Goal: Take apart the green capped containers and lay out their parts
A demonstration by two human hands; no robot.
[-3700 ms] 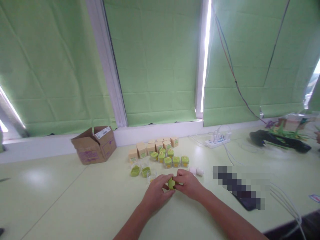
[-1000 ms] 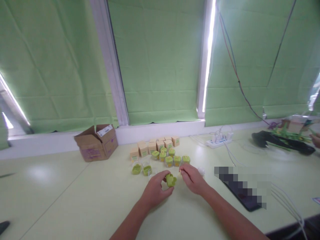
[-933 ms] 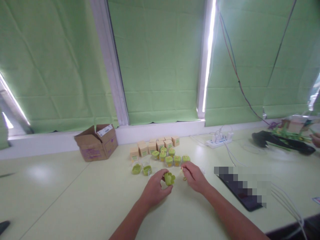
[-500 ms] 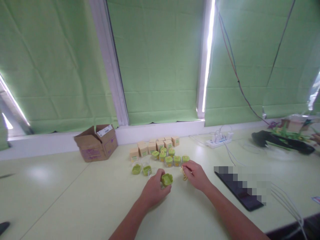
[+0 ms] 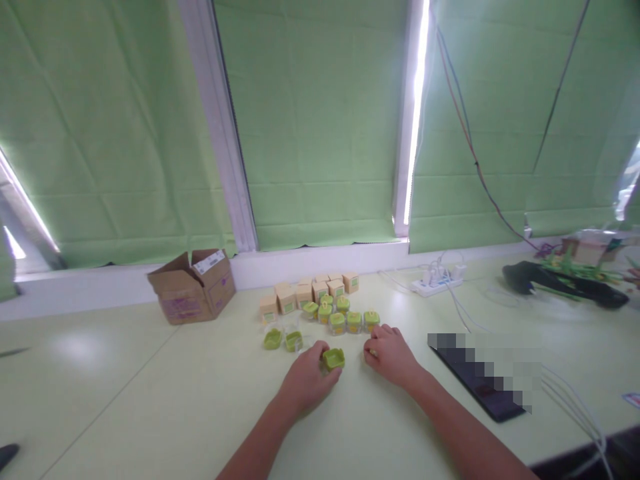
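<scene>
Presently the left hand [image 5: 306, 381] is gripping a green lid [image 5: 333, 359] low over the table [image 5: 150, 407], just in front of the jars [image 5: 345, 320] and small boxes [image 5: 305, 293]. Beside it, the right hand [image 5: 393, 352] is resting curled on the table; whether it is pinching anything cannot be told.

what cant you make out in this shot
Head view only:
- What the right hand holds: its fingers curl over it.
- The dark flat thing right of the hands: pixelated over.
- Labels on the small boxes: too small to read.
- Inside the cardboard box: its flaps hide it.
- The green lid at the left hand: partly covered.
</scene>
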